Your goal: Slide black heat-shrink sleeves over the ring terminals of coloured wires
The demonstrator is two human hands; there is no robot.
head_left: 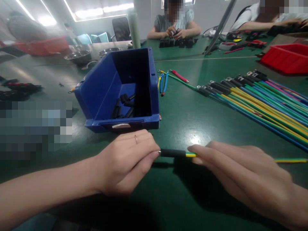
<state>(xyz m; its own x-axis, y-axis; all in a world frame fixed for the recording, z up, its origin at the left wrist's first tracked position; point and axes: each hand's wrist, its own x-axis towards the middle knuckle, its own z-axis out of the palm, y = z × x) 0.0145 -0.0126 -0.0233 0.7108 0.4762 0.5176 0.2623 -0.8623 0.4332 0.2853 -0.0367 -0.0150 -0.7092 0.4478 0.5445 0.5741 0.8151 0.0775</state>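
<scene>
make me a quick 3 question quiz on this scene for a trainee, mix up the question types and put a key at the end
1. True or false: the short black tubes fill the blue bin right up to its rim.
2. What colour is the wire in the right hand? a) all red b) yellow and green c) all blue
3. Fill in: the ring is on the ____ hand.

Key:
1. False; they lie low in the bin.
2. b
3. Left
</scene>
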